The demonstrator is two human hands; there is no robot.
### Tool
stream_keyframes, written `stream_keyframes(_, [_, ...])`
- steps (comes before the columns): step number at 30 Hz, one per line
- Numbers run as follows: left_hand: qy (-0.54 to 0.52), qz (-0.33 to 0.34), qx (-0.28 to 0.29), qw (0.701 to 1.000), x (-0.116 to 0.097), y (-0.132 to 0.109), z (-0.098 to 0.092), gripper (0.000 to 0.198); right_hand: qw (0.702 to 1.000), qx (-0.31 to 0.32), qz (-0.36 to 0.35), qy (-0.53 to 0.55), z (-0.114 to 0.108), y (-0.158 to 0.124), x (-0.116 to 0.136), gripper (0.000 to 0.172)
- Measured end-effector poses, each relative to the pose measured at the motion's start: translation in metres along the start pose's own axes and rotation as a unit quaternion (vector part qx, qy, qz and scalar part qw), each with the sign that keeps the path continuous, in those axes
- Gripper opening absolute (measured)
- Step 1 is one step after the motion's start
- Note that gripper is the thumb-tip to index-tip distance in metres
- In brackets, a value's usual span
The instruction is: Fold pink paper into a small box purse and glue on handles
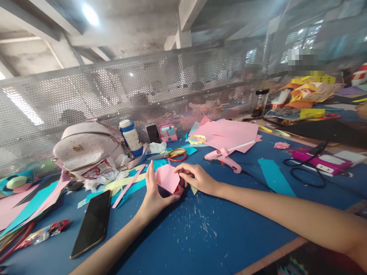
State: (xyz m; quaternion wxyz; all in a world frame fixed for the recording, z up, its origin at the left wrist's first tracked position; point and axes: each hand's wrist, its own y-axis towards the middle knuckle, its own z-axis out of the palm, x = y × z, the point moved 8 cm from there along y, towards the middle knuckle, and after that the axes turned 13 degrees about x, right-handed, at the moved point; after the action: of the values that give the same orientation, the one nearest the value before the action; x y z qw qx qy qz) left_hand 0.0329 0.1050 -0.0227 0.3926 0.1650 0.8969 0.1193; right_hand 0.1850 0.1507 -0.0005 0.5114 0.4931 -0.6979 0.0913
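One black phone (91,224), laid flat at the near left of the blue surface (160,248). One left hand (151,199), fingers raised, thumb spread; a pink paper piece (168,177) is held loosely between them, mid-scene. One pair of scissors (165,155), lying just beyond the piece. One right hand (200,179), fingers bent at the piece's right edge; whether its grip is closed there cannot be told. One pink glue gun (223,156), lying farther right and beyond, nozzle pointed left. One blue paper strip (275,176), right of the gun. Handling, as judged: light pressure is best applied from the left, so that thin walls are not crushed; edges are best aligned squarely and pressed by the right fingertips.
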Motion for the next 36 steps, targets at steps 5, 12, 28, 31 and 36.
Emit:
stream_keyframes(5, [-0.069,-0.025,-0.012,0.997,0.012,0.002,-0.001,0.111,0.998,0.031,0.01,0.054,0.011,0.0,0.002,0.016])
stream_keyframes(12, [-0.132,-0.011,0.033,0.991,0.014,0.007,-0.005,0.117,0.999,0.027,0.002,-0.034,0.005,-0.001,0.006,0.018])
stream_keyframes(28, [-0.24,0.04,0.194,0.95,0.002,0.005,0.005,0.125,0.933,0.086,-0.067,-0.343,0.012,-0.003,0.02,0.012])
stream_keyframes(31, [-0.254,0.038,0.196,0.946,0.003,0.005,0.006,0.125,0.939,0.11,-0.07,-0.319,0.016,-0.003,0.02,0.013])
stream_keyframes(36, [-0.301,0.023,0.208,0.931,0.007,0.007,0.011,0.117,0.959,0.095,-0.047,-0.262,0.013,-0.002,0.015,0.01])
